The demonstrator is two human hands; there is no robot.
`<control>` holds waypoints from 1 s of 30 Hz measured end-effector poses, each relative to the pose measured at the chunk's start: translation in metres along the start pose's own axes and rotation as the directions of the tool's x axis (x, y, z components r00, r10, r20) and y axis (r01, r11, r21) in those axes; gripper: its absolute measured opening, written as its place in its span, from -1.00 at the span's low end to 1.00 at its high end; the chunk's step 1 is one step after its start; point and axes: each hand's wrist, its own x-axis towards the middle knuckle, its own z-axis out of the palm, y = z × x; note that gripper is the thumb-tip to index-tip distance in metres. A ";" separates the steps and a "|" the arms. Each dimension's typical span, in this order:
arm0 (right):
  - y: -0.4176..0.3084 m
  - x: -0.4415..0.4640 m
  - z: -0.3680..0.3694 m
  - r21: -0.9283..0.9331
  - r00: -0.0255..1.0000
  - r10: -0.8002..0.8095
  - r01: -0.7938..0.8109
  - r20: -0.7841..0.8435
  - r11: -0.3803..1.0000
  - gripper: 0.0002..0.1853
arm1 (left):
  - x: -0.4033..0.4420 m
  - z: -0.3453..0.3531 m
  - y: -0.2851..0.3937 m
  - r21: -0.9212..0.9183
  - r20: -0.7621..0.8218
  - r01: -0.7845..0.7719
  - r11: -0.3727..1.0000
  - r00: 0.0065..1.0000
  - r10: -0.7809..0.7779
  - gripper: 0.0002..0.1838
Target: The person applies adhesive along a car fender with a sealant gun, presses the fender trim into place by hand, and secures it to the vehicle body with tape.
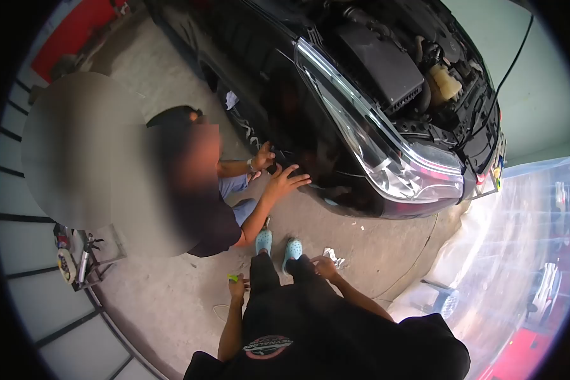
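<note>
While a metal stand (98, 272) holds a silver-barrelled tool (83, 265) at the far left, a co-worker (202, 215) in a dark cap and dark top is low beside the front of a black car (278, 95). The person's left hand (237, 288) hangs above the concrete floor (190, 297), its fingers closed on a small lime-green item (233, 277) that sticks out past them. Further right, the co-worker's hands (288, 182) are at the lower edge of the car's front corner, one with its fingers spread on the black panel. Below them, two pale blue clogs (264, 240) stand on the floor, apart from each other. The person's right hand (325, 268) is by the right knee, well apart from the left hand; its fingers are bent, but whether they grip anything I cannot tell. Some crumpled white material (334, 256) lies just beyond it. The car's clear headlight (392, 168) sits below the exposed engine bay (386, 63), and transparent sheeting (519, 253) hangs at the far right.
</note>
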 end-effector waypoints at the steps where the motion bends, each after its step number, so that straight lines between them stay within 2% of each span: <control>1: 0.011 -0.004 -0.004 -0.121 0.998 -0.065 0.065 0.002 0.991 -0.67 | -0.007 -0.015 -0.012 0.007 -0.032 0.037 0.999 0.999 -0.037 -0.66; 3: 0.037 -0.013 -0.015 -0.240 0.996 -0.091 0.091 0.011 0.966 -0.61 | -0.018 -0.041 -0.049 0.029 -0.092 0.078 0.997 0.993 -0.075 -0.67; 5: 0.068 -0.019 -0.023 -0.275 0.999 -0.028 0.016 -0.041 0.961 -0.60 | -0.027 -0.063 -0.088 0.063 -0.148 0.089 0.994 0.986 -0.079 -0.68; 7: 0.069 -0.037 -0.032 -0.190 0.996 0.041 -0.055 -0.079 0.980 -0.62 | -0.028 -0.084 -0.121 0.257 -0.133 0.031 0.966 0.991 0.004 -0.70; 9: 0.075 -0.047 -0.034 -0.124 0.985 0.117 -0.133 -0.130 0.983 -0.59 | -0.039 -0.099 -0.130 0.411 -0.093 0.001 0.911 0.995 0.041 -0.71; 11: 0.064 -0.063 -0.029 -0.173 0.956 0.185 -0.226 -0.226 0.958 -0.59 | -0.040 -0.112 -0.130 0.516 -0.049 -0.037 0.856 0.996 0.072 -0.72; 14: 0.113 -0.054 0.005 -0.179 0.941 0.022 -0.087 -0.338 0.980 -0.62 | -0.037 -0.137 -0.117 0.596 0.019 -0.096 0.798 0.994 0.105 -0.73; 16: 0.081 -0.074 0.040 -0.145 0.905 0.073 -0.146 -0.419 0.979 -0.62 | -0.032 -0.159 -0.101 0.617 0.059 -0.120 0.778 0.993 0.107 -0.73; 19: 0.075 -0.083 0.101 -0.019 0.875 0.214 -0.246 -0.434 0.969 -0.64 | -0.027 -0.189 -0.080 0.546 0.060 -0.102 0.832 0.995 0.083 -0.74; 20: 0.070 -0.085 0.114 0.036 0.868 0.266 -0.277 -0.418 0.960 -0.65 | -0.024 -0.197 -0.075 0.473 0.042 -0.080 0.877 0.997 0.069 -0.75; 23: 0.045 -0.118 0.127 0.060 0.862 0.316 -0.319 -0.396 0.946 -0.66 | -0.017 -0.220 -0.076 0.102 -0.023 -0.006 0.995 1.000 0.009 -0.73; 25: 0.050 -0.132 0.131 0.100 0.871 0.344 -0.331 -0.350 0.938 -0.66 | -0.012 -0.234 -0.079 0.008 -0.017 0.032 0.999 0.999 -0.032 -0.66; 26: 0.052 -0.137 0.133 0.120 0.876 0.353 -0.332 -0.327 0.935 -0.67 | -0.011 -0.240 -0.079 0.045 0.002 0.048 0.998 0.999 -0.049 -0.60; 30: 0.094 -0.136 0.151 0.106 0.826 0.230 -0.205 -0.514 0.973 -0.64 | -0.012 -0.242 -0.077 0.097 0.020 0.052 0.994 0.998 -0.054 -0.57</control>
